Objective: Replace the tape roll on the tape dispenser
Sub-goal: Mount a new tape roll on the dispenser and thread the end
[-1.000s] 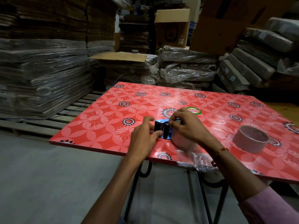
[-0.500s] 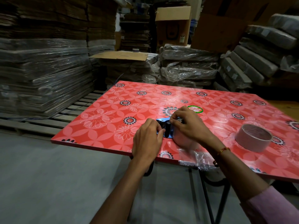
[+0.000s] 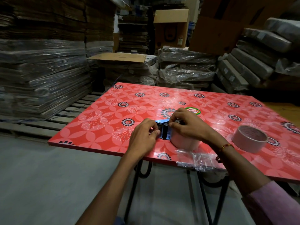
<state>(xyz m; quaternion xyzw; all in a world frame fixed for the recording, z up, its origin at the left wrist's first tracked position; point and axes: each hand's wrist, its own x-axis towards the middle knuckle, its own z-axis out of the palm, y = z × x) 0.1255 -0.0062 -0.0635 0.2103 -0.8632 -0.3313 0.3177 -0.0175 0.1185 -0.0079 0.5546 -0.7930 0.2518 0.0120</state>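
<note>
Fingers of my left hand [image 3: 142, 137] pinch the tape dispenser [image 3: 164, 130] steady (flat on the worktop [image 3: 100, 120]), while my right hand [image 3: 186, 125] pinches the tape roll's [image 3: 185, 142] end.

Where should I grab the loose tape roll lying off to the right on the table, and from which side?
Take the loose tape roll from above. It lies flat on the red table with its open core facing up, so one finger can go inside the core and the thumb on the outer wall, pinching the near rim. It stands apart from the right hand and the dispenser, so the approach looks unobstructed.
</note>
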